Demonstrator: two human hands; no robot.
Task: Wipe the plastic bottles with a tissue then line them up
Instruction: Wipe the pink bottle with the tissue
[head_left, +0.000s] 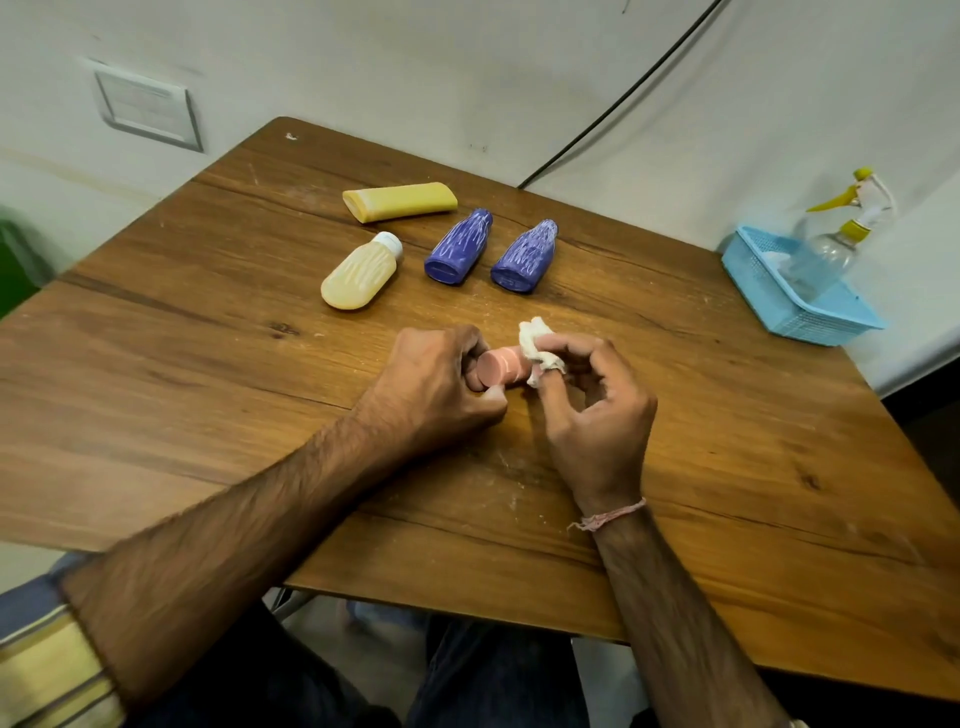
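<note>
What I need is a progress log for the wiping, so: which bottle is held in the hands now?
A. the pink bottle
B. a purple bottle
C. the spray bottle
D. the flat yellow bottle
A: the left hand grips the pink bottle while the right hand holds the tissue against it.
</note>
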